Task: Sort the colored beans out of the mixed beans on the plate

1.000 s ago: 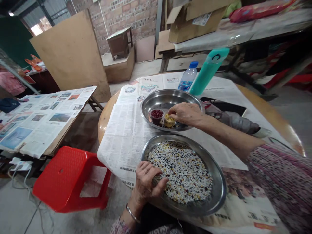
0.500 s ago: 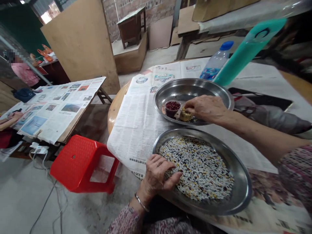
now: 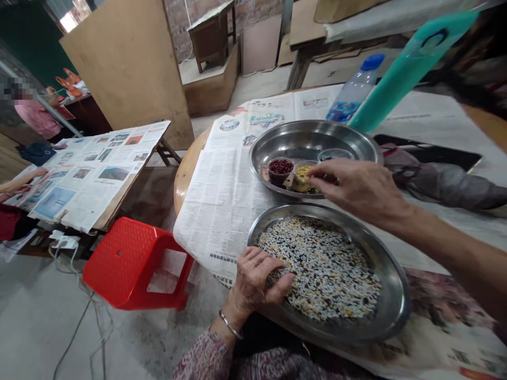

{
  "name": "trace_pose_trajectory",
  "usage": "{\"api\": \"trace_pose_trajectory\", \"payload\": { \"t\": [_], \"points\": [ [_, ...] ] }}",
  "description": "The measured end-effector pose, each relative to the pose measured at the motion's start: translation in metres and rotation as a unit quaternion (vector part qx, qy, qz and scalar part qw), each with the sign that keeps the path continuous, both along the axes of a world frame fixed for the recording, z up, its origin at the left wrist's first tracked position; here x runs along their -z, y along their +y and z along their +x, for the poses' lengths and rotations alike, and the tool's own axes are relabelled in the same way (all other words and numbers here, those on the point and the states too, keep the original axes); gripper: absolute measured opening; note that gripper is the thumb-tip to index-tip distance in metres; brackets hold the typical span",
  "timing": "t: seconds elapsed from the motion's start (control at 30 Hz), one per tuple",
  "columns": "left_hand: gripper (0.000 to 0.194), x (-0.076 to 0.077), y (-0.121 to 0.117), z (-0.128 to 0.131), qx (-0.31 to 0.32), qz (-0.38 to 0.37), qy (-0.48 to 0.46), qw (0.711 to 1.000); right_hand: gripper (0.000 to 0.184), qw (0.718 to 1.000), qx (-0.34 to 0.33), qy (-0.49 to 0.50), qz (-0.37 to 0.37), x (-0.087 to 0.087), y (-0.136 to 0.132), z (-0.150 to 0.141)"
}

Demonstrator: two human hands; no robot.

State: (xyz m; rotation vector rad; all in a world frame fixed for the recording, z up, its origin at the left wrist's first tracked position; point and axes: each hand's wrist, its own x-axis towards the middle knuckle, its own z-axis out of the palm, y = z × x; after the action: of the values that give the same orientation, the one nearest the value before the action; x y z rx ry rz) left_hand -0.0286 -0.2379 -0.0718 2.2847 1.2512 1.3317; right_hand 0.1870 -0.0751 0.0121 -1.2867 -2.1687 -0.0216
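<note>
My left hand [image 3: 257, 277] lies over the left rim of the nearer steel tray [image 3: 398, 316], its thumb apart from the bent fingers. Mixed grains [image 3: 320, 269], mostly white with black, yellow and dark red bits, cover that tray's bottom. Above the farther steel tray [image 3: 312, 129] hovers my right hand [image 3: 352, 184], with thumb and forefinger slightly apart and nothing visible between them. Its fingertips are beside a small cup of yellow grains [image 3: 302, 178]. To the left stands a clear cup of dark red beans [image 3: 280, 170]. Behind my fingers, another clear cup [image 3: 336, 154] is partly hidden.
Newspaper [image 3: 222, 195] covers the round table. A water bottle [image 3: 354, 89] and a green translucent holder [image 3: 412, 74] are behind the farther tray, with a grey bag [image 3: 447, 179] at right. A red stool [image 3: 130, 264] stands left. People sit at another newspaper-covered table [image 3: 106, 169].
My right hand has drawn back to the right and its fingertips have lifted off the yellow-grain cup, baring its contents. My left hand has stayed on the nearer tray.
</note>
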Motion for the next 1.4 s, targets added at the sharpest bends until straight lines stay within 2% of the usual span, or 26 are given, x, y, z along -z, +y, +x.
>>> {"api": "trace_pose_trajectory", "payload": {
  "t": [0.07,0.13,0.2,0.3,0.37,0.47,0.57,0.67,0.8,0.97,1.07,1.13,1.27,1.4],
  "points": [
    [0.021,-0.001,0.001,0.0,0.001,0.005,-0.002,1.0,0.022,0.996,-0.089,0.021,-0.007,0.01,-0.03,0.004],
    [0.02,-0.001,0.002,0.0,0.002,0.017,-0.004,1.0,0.021,0.979,-0.193,-0.001,-0.058,0.024,-0.065,0.004],
    [0.018,-0.002,0.002,0.0,0.002,0.024,-0.003,1.0,0.018,0.959,-0.26,-0.035,-0.108,0.037,-0.1,0.002],
    [0.015,-0.004,0.003,0.0,0.002,0.021,-0.004,1.0,0.019,0.932,-0.315,-0.088,-0.158,0.053,-0.142,-0.006],
    [0.014,-0.004,0.002,0.0,0.004,0.014,-0.006,1.0,0.021,0.924,-0.32,-0.107,-0.182,0.061,-0.156,-0.009],
    [0.015,-0.004,0.002,0.001,0.001,0.006,-0.01,1.0,0.02,0.937,-0.292,-0.113,-0.155,0.07,-0.15,-0.006],
    [0.016,-0.004,0.002,0.0,-0.001,0.006,-0.013,1.0,0.023,0.964,-0.226,-0.09,-0.103,0.074,-0.123,0.003],
    [0.017,-0.004,0.003,0.0,-0.001,0.006,-0.012,1.0,0.023,0.98,-0.147,-0.077,-0.107,0.073,-0.094,0.008],
    [0.018,-0.002,0.004,0.0,-0.001,0.016,-0.016,1.0,0.025,0.986,-0.069,-0.074,-0.133,0.07,-0.069,0.001],
    [0.018,-0.002,0.005,0.0,-0.001,0.031,-0.013,0.999,0.028,0.986,-0.02,-0.102,-0.13,0.069,-0.06,-0.014],
    [0.019,-0.003,0.004,0.0,-0.006,0.026,-0.006,1.0,0.028,0.986,-0.05,-0.092,-0.127,0.067,-0.068,-0.017],
    [0.019,-0.004,0.004,0.0,-0.007,0.023,-0.004,1.0,0.026,0.981,-0.111,-0.076,-0.139,0.065,-0.08,-0.015],
    [0.016,-0.004,0.003,-0.001,-0.001,0.019,-0.007,1.0,0.019,0.953,-0.248,-0.059,-0.165,0.066,-0.112,-0.01],
    [0.014,-0.004,0.003,-0.002,0.0,0.017,-0.007,1.0,0.015,0.941,-0.305,-0.066,-0.132,0.069,-0.131,-0.016]
  ]
}}
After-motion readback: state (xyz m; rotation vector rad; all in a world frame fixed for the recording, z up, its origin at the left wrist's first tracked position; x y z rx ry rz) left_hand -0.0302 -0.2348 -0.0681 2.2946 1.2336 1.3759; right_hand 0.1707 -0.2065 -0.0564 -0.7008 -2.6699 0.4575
